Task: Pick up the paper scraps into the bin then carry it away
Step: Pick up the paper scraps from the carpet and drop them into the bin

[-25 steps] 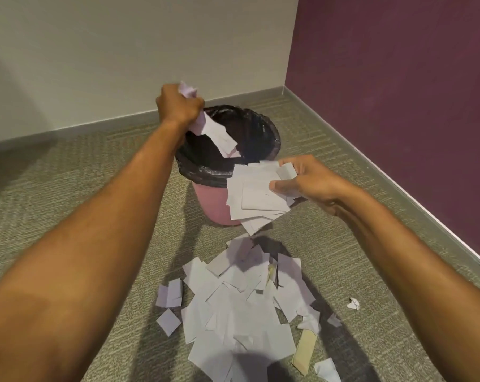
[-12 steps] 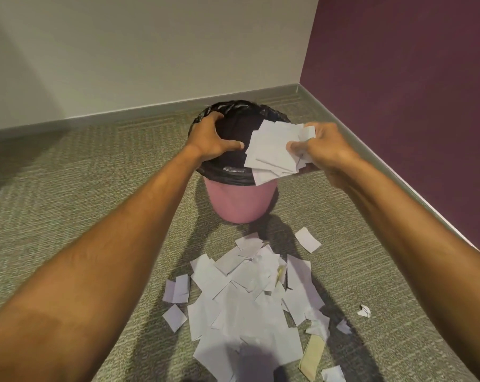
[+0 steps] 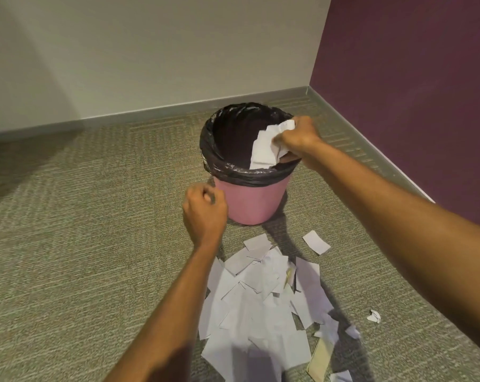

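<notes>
**Paper scraps [image 3: 260, 299], white and flat-cut: one handful at the drop**

Heaped on grey-green carpet [image 3: 95, 244], at 6 o'clock from the round pink plastic bin [image 3: 252, 202] with black liner. Gripped in right hand [image 3: 296, 136] over the bin's mouth, toward 3 o'clock: a crumpled white wad [image 3: 265, 150]. Clenched, apparently empty, at 8 o'clock beside the bin: left hand [image 3: 204, 213]. Judged mid-drop. Next: let go over the opening, then reach down to the heap.

The black liner [image 3: 214, 158] leaves the bottom of the bin [image 3: 255, 208] too dark to read. Over the bin's mouth, the right hand [image 3: 299, 136] buries its fingertips in the wad of paper scraps [image 3: 263, 153] it grips. Beside the bin's wall, the left hand [image 3: 204, 213] curls its fingertips out of sight; whether it holds anything cannot be told. In front of the bin, the left forearm [image 3: 178, 312] covers part of the scrap pile [image 3: 260, 299], cut off by the bottom edge
</notes>
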`<state>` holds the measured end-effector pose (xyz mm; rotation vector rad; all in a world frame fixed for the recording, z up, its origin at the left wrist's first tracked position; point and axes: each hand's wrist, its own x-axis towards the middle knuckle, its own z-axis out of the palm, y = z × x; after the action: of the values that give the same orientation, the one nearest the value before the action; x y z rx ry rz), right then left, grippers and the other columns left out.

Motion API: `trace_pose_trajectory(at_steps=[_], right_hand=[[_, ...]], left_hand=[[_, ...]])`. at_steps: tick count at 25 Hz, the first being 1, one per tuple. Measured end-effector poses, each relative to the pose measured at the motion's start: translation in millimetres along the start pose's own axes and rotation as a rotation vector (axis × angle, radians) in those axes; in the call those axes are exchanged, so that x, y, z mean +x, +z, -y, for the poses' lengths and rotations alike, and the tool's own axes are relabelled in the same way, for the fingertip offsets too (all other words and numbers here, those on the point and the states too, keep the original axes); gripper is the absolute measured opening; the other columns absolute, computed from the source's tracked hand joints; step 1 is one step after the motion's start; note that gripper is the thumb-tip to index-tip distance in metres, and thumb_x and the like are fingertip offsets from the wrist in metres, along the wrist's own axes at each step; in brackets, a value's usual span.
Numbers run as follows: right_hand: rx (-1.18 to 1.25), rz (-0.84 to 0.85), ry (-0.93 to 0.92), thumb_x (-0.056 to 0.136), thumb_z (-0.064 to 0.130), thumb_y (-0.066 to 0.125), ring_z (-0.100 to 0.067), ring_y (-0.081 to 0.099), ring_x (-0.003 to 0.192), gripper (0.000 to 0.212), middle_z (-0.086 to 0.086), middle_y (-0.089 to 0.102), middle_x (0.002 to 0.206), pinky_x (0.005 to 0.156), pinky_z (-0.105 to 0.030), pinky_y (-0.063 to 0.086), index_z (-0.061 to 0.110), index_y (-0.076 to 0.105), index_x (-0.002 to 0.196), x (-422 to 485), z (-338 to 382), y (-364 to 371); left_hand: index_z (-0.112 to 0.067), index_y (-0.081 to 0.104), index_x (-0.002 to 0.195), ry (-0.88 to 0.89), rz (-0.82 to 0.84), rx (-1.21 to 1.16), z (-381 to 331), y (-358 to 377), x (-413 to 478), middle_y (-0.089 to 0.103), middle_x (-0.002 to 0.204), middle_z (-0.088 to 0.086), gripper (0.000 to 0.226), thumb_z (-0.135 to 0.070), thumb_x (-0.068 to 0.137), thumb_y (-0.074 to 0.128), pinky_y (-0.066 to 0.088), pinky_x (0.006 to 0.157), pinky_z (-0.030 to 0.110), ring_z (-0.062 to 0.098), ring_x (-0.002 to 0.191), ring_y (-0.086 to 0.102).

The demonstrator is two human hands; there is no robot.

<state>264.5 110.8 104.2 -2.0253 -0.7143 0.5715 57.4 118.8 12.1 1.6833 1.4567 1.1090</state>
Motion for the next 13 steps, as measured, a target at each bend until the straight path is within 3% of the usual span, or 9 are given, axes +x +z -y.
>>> trace_pose_trajectory(at_steps=[3, 7, 10, 12, 13], right_hand=[[-0.049, 0.057, -0.004, 0.071, 0.020, 0.083, -0.027, 0.070, 0.083, 0.047, -0.013, 0.067, 0.102, 0.065, -0.045, 0.063, 0.007, 0.058, 0.109, 4.6, -1.8, 9.2], [-0.090, 0.084, -0.061, 0.067, 0.040, 0.086, -0.023, 0.064, 0.101, 0.069, -0.008, 0.067, 0.103, 0.088, -0.043, 0.056, 0.010, 0.055, 0.122, 6.7, -3.4, 8.2], [-0.090, 0.159, -0.093, 0.073, 0.049, 0.080, -0.025, 0.053, 0.121, 0.087, -0.009, 0.056, 0.131, 0.102, -0.039, 0.046, 0.009, 0.042, 0.140, 2.0, -3.9, 9.3], [-0.092, 0.086, -0.143, 0.079, 0.051, 0.074, -0.023, 0.057, 0.118, 0.073, -0.009, 0.058, 0.131, 0.100, -0.039, 0.048, 0.011, 0.050, 0.135, -4.9, -1.5, 8.1], [-0.071, 0.017, -0.185, 0.084, 0.047, 0.070, -0.021, 0.063, 0.107, 0.056, -0.008, 0.064, 0.120, 0.094, -0.038, 0.052, 0.012, 0.058, 0.126, -9.1, -0.8, 5.4]], left_hand=[[-0.018, 0.052, 0.081, 0.005, 0.132, 0.165, 39.7, -1.1, -29.5, 0.055, 0.089, 0.002, 0.008, -0.017, 0.086, 0.058, 0.042, 0.065, 0.030, 0.018, 0.076, 0.051], [-0.014, 0.057, 0.095, -0.012, 0.273, 0.245, 68.4, -7.7, -38.1, 0.055, 0.097, 0.004, 0.014, -0.015, 0.083, 0.063, 0.042, 0.067, 0.031, 0.019, 0.079, 0.051], [-0.014, 0.056, 0.102, -0.004, 0.342, 0.281, 73.8, -7.4, -39.5, 0.054, 0.099, 0.004, 0.022, -0.017, 0.082, 0.063, 0.048, 0.072, 0.035, 0.021, 0.084, 0.054], [-0.015, 0.054, 0.106, 0.007, 0.400, 0.307, 75.9, -2.6, -40.1, 0.054, 0.103, 0.005, 0.026, -0.018, 0.082, 0.064, 0.051, 0.076, 0.039, 0.022, 0.086, 0.055], [-0.015, 0.053, 0.109, 0.012, 0.432, 0.319, 77.4, 0.5, -41.3, 0.054, 0.105, 0.005, 0.030, -0.019, 0.082, 0.065, 0.051, 0.078, 0.041, 0.023, 0.088, 0.055]])
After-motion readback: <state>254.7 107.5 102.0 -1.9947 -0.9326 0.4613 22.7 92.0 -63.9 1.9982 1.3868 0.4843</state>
